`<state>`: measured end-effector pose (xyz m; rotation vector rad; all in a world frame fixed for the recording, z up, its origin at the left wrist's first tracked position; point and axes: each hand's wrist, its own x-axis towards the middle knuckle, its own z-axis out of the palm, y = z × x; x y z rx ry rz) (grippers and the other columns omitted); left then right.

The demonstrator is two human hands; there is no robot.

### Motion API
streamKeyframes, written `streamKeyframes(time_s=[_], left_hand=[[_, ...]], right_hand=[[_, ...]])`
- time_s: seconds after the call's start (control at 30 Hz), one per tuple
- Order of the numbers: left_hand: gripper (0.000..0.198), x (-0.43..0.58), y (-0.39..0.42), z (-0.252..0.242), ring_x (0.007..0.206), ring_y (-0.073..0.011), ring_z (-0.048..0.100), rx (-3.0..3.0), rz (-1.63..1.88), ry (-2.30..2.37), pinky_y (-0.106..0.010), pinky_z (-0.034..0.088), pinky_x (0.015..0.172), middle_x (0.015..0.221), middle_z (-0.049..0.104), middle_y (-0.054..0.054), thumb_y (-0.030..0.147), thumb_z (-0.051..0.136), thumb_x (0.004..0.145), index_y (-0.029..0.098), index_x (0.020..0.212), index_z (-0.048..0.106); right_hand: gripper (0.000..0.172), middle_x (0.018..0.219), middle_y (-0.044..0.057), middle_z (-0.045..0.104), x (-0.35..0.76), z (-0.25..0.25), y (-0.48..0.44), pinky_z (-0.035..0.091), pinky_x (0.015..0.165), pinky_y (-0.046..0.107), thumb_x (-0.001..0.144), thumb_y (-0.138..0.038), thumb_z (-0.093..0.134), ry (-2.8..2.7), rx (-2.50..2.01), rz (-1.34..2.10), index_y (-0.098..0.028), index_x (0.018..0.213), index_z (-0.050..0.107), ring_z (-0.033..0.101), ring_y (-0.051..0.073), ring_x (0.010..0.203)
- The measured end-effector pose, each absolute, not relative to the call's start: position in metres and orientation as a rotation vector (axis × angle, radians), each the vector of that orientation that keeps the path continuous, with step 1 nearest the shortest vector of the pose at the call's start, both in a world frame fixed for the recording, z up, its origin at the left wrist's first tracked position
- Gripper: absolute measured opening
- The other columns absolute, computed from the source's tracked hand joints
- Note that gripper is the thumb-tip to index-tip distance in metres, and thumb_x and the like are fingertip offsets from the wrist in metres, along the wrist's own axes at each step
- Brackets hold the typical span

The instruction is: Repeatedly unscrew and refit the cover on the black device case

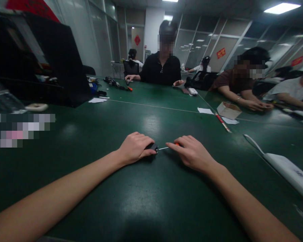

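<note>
Near the middle of the green table point(141, 188), my left hand point(135, 148) is closed around a small black device point(153, 147), whose kind I cannot make out. My right hand point(194, 153) grips a screwdriver point(163, 148) by its orange handle, mostly hidden under my fingers. The thin metal shaft points left, and its tip meets the right end of the black device.
A box point(228, 111) and a red-and-white stick point(222, 122) lie at the right, beyond a white power strip point(290, 169). A large black panel point(63, 60) stands at the left. A person in black point(164, 67) sits opposite, near dark cables point(113, 82).
</note>
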<state>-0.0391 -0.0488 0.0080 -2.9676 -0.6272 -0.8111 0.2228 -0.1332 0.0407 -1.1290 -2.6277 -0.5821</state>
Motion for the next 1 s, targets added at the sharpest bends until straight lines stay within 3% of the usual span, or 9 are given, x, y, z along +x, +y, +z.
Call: streamKeyframes(time_s=[0.37,0.63,0.8,1.0], left_hand=[[0.062,-0.037,-0.050,0.007,0.085,-0.0242,0.066,-2.978,-0.788,-0.611,-0.035,0.041,0.078,0.092,0.071,-0.008,0.067,0.032,0.092,0.015,0.103,0.063],[0.066,-0.035,-0.057,0.007,0.086,-0.0246,0.065,-3.092,-0.974,-0.589,-0.036,0.043,0.079,0.094,0.070,-0.011,0.071,0.032,0.089,0.014,0.104,0.062],[0.069,-0.046,-0.044,0.014,0.097,-0.0261,0.063,-3.278,-0.853,-0.450,-0.036,0.042,0.087,0.105,0.068,-0.011,0.076,0.051,0.077,0.016,0.111,0.061],[0.059,-0.053,-0.032,0.008,0.086,-0.0208,0.061,-3.395,-0.966,-0.559,-0.030,0.044,0.076,0.093,0.067,-0.009,0.068,0.058,0.078,0.014,0.102,0.065]], right_hand=[[0.036,0.096,0.013,0.066,0.209,0.042,-0.139,0.042,0.069,0.033,0.094,-0.012,0.043,-2.671,-1.096,-0.675,-0.015,0.125,0.061,0.056,0.022,0.080],[0.031,0.091,0.006,0.069,0.193,0.029,-0.146,0.042,0.057,0.023,0.102,-0.029,0.041,-2.620,-1.174,-0.331,-0.017,0.125,0.058,0.062,0.012,0.067],[0.030,0.090,0.006,0.071,0.209,0.033,-0.140,0.040,0.057,0.024,0.101,-0.032,0.045,-2.580,-1.230,-0.469,-0.020,0.121,0.063,0.063,0.013,0.067],[0.027,0.090,0.006,0.071,0.209,0.036,-0.141,0.040,0.058,0.026,0.100,-0.029,0.048,-2.586,-1.159,-0.605,-0.018,0.117,0.065,0.063,0.014,0.069]])
